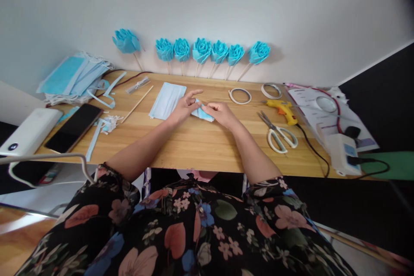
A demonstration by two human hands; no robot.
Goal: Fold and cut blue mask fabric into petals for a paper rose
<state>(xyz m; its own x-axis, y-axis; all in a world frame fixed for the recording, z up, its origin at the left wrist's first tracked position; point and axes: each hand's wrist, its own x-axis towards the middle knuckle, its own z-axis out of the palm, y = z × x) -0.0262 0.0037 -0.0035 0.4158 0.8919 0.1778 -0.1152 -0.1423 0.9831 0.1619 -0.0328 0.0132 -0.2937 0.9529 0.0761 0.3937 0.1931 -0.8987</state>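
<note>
Both my hands meet at the middle of the wooden table [194,146], working a small folded piece of blue mask fabric [202,113]. My left hand [185,105] pinches its left end, with the index finger stretched out above. From the right, my right hand [220,113] pinches the other end with curled fingers. Just left of the hands a flat blue face mask [164,100] lies on the table.
Several blue fabric roses on sticks [202,51] lean against the wall. A stack of masks [73,78], a phone [74,127], a power bank [30,131] and a wooden stick [137,103] lie left. Tape rolls [239,95], a yellow glue gun [284,110] and scissors [278,133] lie right.
</note>
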